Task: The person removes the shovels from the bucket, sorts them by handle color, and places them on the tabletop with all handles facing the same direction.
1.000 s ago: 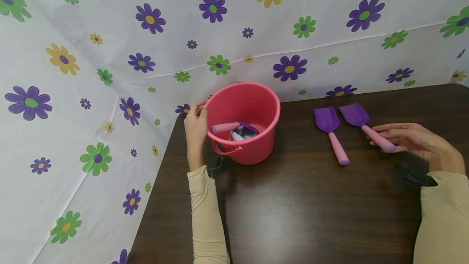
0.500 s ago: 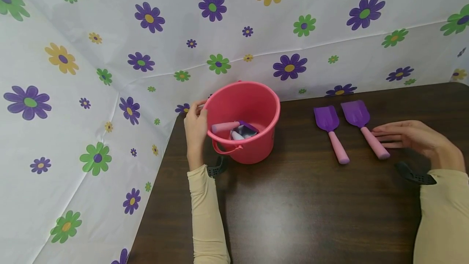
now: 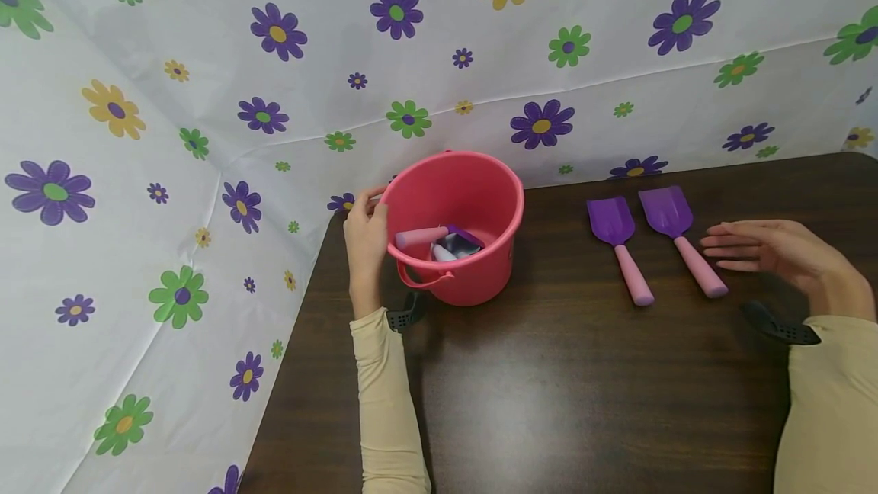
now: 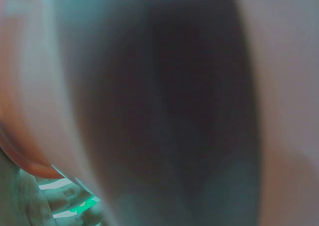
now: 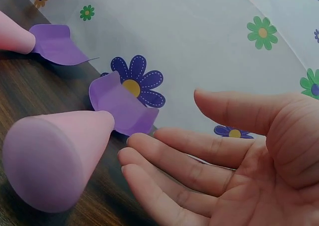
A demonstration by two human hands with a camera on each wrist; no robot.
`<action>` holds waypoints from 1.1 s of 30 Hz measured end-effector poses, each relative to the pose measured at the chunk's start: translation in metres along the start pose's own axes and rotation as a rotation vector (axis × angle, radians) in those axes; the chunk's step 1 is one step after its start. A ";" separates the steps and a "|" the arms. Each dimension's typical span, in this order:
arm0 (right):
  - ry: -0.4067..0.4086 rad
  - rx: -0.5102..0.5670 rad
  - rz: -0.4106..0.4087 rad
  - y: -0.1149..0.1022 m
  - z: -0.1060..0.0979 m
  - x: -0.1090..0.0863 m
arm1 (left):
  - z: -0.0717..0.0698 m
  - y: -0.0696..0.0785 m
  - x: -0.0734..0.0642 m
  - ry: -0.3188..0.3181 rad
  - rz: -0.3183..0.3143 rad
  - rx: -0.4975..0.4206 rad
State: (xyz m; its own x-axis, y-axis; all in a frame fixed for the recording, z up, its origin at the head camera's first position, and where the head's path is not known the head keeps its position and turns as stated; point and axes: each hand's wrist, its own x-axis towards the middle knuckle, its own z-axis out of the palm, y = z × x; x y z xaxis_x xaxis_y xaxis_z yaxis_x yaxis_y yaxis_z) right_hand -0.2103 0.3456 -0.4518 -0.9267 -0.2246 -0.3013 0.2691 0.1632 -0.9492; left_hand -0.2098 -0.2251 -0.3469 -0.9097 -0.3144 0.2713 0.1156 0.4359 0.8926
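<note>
A pink bucket [image 3: 473, 284] stands tilted slightly on the dark table, with its mouth facing me. My left hand [image 3: 366, 233] grips its left rim, thumb in front and fingers behind. Inside lie a pink handle [image 3: 421, 237] with a purple piece beside it, and a smaller pale handle [image 3: 443, 253]. Two toy shovels with purple blades and pink handles lie side by side to the right, a left shovel [image 3: 613, 222] and a right shovel [image 3: 668, 212]. My right hand [image 3: 789, 254] is just right of the right shovel's handle, fingers extended and holding nothing; the right wrist view shows its palm.
A white flowered sheet [image 3: 439, 90] hangs behind the table [image 3: 535, 395] and along its left side. The bucket's thin handle [image 3: 425, 279] hangs down at its front. Dark wrist straps [image 3: 782, 330] sit on both arms.
My right hand has let go of the right shovel and drawn back a little to the right. That shovel now lies nearly parallel to the other. The left hand and bucket stay put.
</note>
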 end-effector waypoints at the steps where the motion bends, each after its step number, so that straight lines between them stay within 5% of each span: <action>1: -0.002 0.002 -0.002 0.000 0.000 0.000 | 0.000 0.000 0.000 0.000 0.001 0.000; 19: 0.039 -0.004 -0.019 -0.010 0.000 -0.003 | 0.000 0.002 0.000 0.005 0.005 0.007; 33: 0.145 -0.083 -0.143 -0.041 0.014 -0.019 | 0.001 0.000 0.001 0.009 0.006 0.011</action>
State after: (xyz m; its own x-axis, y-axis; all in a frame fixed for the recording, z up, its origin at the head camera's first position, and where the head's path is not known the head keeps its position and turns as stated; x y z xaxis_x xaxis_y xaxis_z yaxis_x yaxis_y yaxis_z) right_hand -0.2003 0.3299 -0.4088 -0.9835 -0.1116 -0.1422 0.1152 0.2194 -0.9688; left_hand -0.2106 -0.2247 -0.3471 -0.9053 -0.3191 0.2802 0.1169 0.4472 0.8868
